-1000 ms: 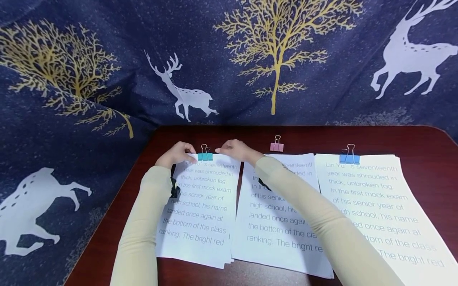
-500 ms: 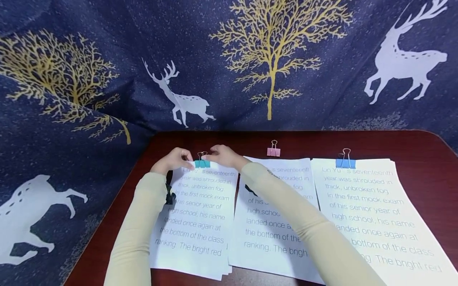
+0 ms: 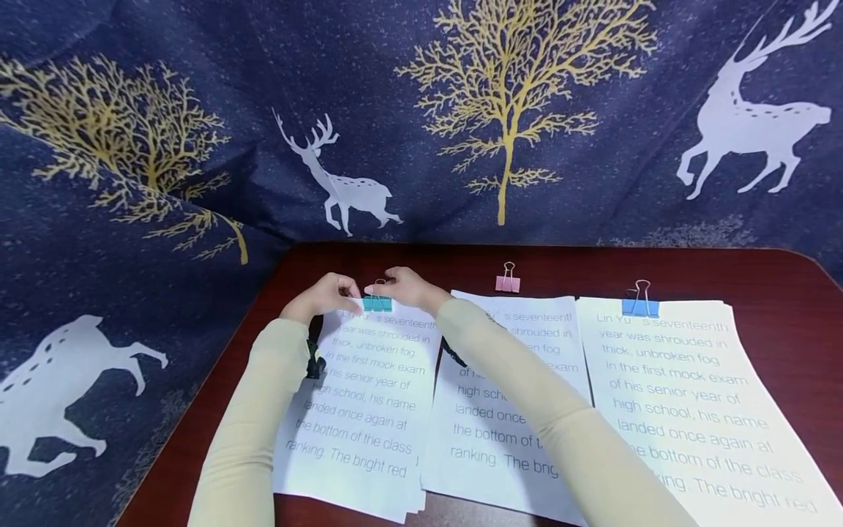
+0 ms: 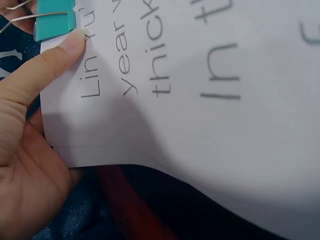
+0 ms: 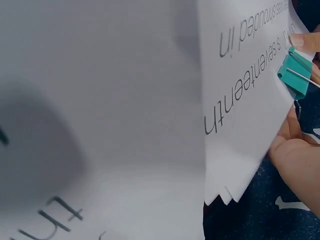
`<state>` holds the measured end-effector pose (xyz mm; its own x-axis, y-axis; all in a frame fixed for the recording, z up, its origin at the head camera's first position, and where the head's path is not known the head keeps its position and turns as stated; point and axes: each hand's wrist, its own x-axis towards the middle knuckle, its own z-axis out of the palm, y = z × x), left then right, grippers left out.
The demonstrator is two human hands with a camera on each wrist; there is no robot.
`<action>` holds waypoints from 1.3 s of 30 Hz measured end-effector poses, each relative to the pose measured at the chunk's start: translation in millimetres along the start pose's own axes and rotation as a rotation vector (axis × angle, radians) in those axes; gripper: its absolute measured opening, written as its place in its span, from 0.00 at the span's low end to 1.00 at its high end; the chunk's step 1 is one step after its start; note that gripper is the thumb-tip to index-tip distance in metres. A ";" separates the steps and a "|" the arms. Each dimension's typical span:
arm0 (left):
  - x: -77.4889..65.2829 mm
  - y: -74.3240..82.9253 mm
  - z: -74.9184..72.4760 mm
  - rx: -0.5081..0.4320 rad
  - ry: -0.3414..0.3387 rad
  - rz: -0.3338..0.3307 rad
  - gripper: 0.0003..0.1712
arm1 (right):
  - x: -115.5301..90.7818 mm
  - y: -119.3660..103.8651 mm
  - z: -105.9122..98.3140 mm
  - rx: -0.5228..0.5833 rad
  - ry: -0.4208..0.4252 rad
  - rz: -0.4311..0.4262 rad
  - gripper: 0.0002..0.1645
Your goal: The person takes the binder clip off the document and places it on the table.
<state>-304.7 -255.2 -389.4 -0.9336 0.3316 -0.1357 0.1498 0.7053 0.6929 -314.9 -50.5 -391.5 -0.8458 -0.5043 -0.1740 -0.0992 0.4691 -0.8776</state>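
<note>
A teal binder clip sits on the top edge of the left paper stack, its wire handles standing toward the back. My left hand pinches the stack's top edge just left of the clip. In the left wrist view, the left thumb lies on the printed face beside the clip, and the other fingers are behind the paper. My right hand reaches from the right and holds the clip by its wire handles; its fingers partly cover them. The right wrist view has the clip's side and the stack's lifted corner.
A middle paper stack lies under my right forearm. At the right, another stack carries a blue binder clip. A pink binder clip stands behind the middle stack on the dark red table. A patterned cloth hangs behind.
My right hand has moved left from the paper edge beside the teal clip onto its wire handles. The left hand keeps its pinch on the stack. The head view has shifted slightly.
</note>
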 end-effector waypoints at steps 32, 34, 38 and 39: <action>-7.6 -6.6 -11.4 -0.026 -0.031 -0.039 0.10 | -6.7 2.7 2.8 0.084 0.055 -0.032 0.24; -7.8 -6.8 -10.6 -0.028 -0.031 -0.034 0.09 | -7.1 2.6 3.6 0.089 0.060 -0.037 0.23; -8.6 -6.1 -10.3 -0.026 -0.024 -0.031 0.09 | -7.6 2.2 4.2 0.091 0.065 -0.040 0.23; -9.0 -5.5 -10.3 -0.022 -0.022 -0.032 0.10 | -7.4 2.2 4.2 0.090 0.066 -0.042 0.23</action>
<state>-300.5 -268.6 -384.7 -0.9304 0.3231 -0.1730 0.1131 0.7021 0.7031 -306.7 -48.7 -394.1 -0.8749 -0.4719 -0.1092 -0.0900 0.3800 -0.9206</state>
